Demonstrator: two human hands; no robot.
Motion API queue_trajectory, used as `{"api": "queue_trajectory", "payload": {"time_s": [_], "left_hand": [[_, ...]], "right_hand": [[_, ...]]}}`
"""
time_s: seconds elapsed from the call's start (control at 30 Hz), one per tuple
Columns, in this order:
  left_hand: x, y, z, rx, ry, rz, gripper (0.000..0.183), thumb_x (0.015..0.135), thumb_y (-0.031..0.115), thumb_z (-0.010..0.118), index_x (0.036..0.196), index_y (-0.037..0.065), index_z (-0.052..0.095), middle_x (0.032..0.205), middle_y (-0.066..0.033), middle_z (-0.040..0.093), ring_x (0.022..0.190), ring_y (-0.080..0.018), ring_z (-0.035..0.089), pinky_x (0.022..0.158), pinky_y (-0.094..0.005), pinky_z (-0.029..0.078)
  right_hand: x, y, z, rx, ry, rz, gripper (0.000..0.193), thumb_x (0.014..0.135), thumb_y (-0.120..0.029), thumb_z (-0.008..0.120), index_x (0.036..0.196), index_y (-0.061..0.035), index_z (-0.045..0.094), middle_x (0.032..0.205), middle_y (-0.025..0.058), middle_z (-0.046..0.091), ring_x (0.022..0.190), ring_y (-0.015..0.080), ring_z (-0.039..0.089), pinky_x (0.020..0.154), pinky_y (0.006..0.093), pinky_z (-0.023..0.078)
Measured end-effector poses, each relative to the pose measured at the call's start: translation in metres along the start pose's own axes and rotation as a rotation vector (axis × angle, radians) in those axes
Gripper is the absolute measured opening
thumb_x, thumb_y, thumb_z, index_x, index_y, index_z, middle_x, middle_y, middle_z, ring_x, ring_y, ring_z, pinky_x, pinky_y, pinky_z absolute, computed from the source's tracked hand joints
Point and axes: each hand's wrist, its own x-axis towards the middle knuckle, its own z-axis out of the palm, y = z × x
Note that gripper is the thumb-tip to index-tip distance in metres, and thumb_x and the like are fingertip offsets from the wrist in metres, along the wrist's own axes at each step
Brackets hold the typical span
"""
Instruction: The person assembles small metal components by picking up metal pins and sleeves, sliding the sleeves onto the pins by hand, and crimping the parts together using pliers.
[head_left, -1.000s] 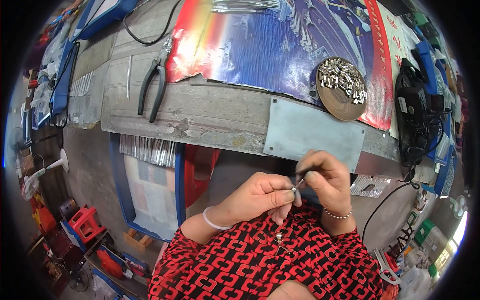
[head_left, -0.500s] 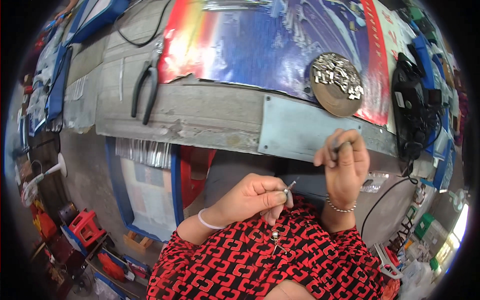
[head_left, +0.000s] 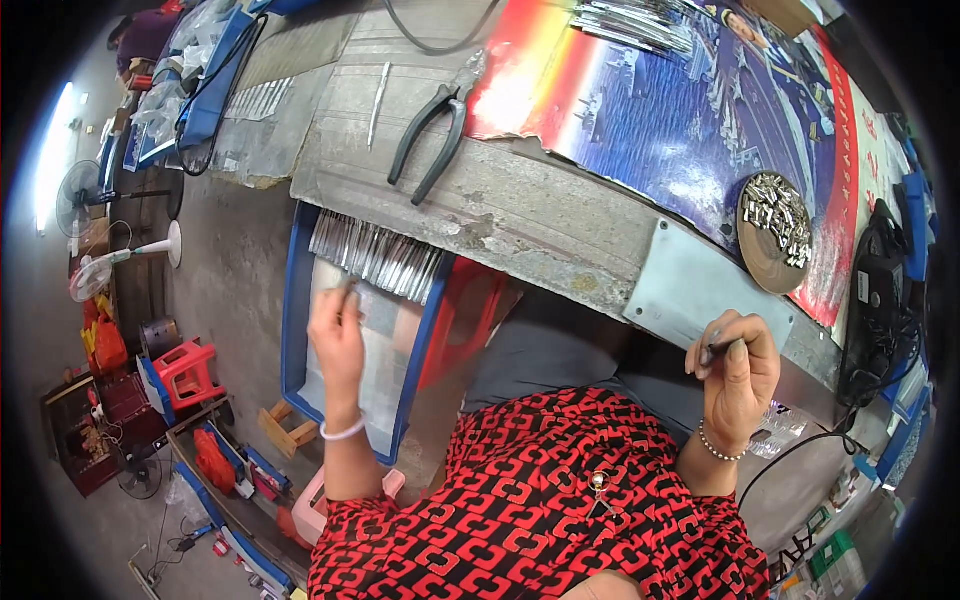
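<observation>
Since the left hand (head_left: pixel 336 330), fingers bent, is poised over the blue tray (head_left: pixel 297 300), silvery strips (head_left: pixel 375 256) could be knocked askew; right hand (head_left: pixel 740 378) curled; both hands' contents indiscernible.

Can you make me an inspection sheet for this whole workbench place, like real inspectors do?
Surface: grey bench, worn along its front edge; a colourful poster and a pale plate lie on it.
Work things: shiny metal strips at the far end of a blue tray; small metal pieces in a brown dish.
Clutter: dark-handled pliers and a loose thin strip on the bench.
Hands: left hand over the tray, blurred; right hand by the plate, fingers curled. Can't tell if either holds anything.
Cables: a dark cable loops across the bench.
Surroundings: red stool and white fan at left.
</observation>
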Motion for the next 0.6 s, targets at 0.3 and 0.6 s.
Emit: {"api": "queue_trajectory", "payload": {"time_s": [0.3,0.6], "left_hand": [[0.089,-0.112,0.017,0.276,0.182,0.104,0.018,0.08,0.006,0.061,0.097,-0.002,0.061,0.079,-0.0152,0.059,0.069,-0.0299,0.058,0.064,-0.0357,0.046],[0.076,-0.056,0.003,0.286,0.16,0.276,0.018,0.083,0.005,0.057,0.099,-0.002,0.06,0.089,-0.0171,0.061,0.081,-0.0325,0.059,0.071,-0.036,0.047]], "right_hand": [[-0.007,-0.002,0.013,-0.156,-0.087,0.096,0.017,0.092,-0.013,0.052,0.089,0.0032,0.052,0.077,0.0067,0.053,0.062,0.009,0.049,0.056,0.0195,0.04],[-0.001,-0.001,0.024,-0.358,-0.204,0.136,0.015,0.089,-0.012,0.056,0.084,0.0022,0.055,0.073,0.0062,0.056,0.06,0.0102,0.05,0.056,0.0214,0.041]]}}
